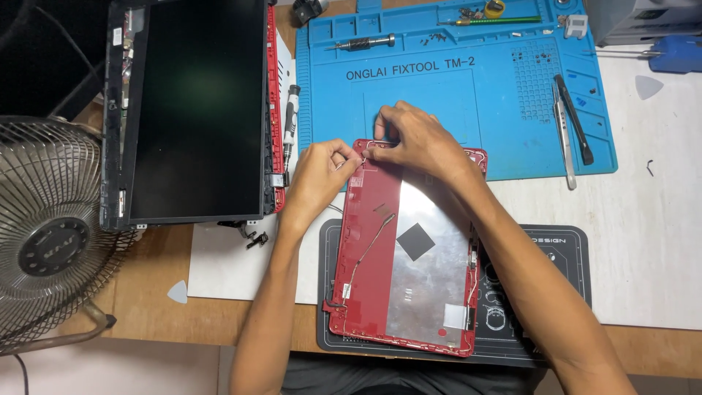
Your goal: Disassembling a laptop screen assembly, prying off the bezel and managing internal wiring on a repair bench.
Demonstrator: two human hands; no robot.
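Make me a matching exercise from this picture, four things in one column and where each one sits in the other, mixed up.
Things:
1. red laptop lid
2. black screen panel
3. metal fan
4. tweezers

Places:
A. right side of the blue mat
B. far left
C. under both hands, left hand and right hand
D. left of the blue mat

Pairs: 1-C, 2-D, 3-B, 4-A

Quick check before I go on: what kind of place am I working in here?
Most likely an electronics repair bench. A blue repair mat holds a screwdriver and tweezers, a detached laptop screen lies beside it, and both hands work on a red laptop lid.
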